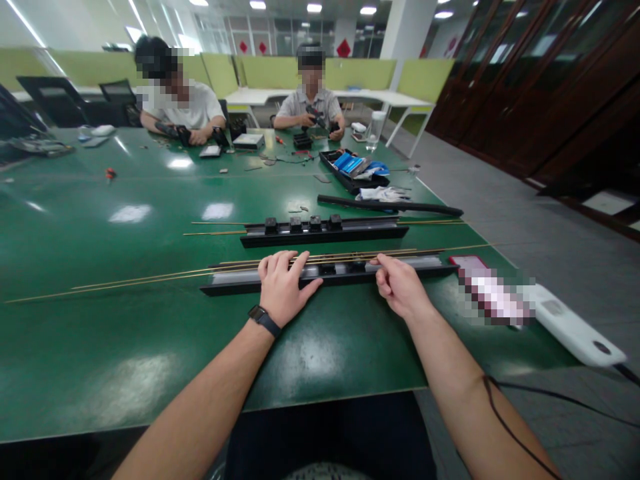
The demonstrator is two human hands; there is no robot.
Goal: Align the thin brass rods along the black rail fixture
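My left hand [284, 285], with a dark watch [264, 320] on its wrist, rests with spread fingers on a long black channel [230, 288]. Several thin brass-coloured rods [165, 275] run along the channel under those fingers and stick out past both ends. At the channel's right part is my right hand [399, 283], its index finger pointing at the rods and the other fingers curled in. Whether it pinches anything is hidden. Just beyond lies a second black channel [325, 235] with several small black blocks [295, 225] on it and more rods.
A black tube [390, 205], white gloves [383, 194] and a black tray [345, 175] of blue packets lie farther back. To the right are a red-edged phone [473, 267] and a white power bank-like device [570, 323] with a cable. Two people work across the green table [125, 360].
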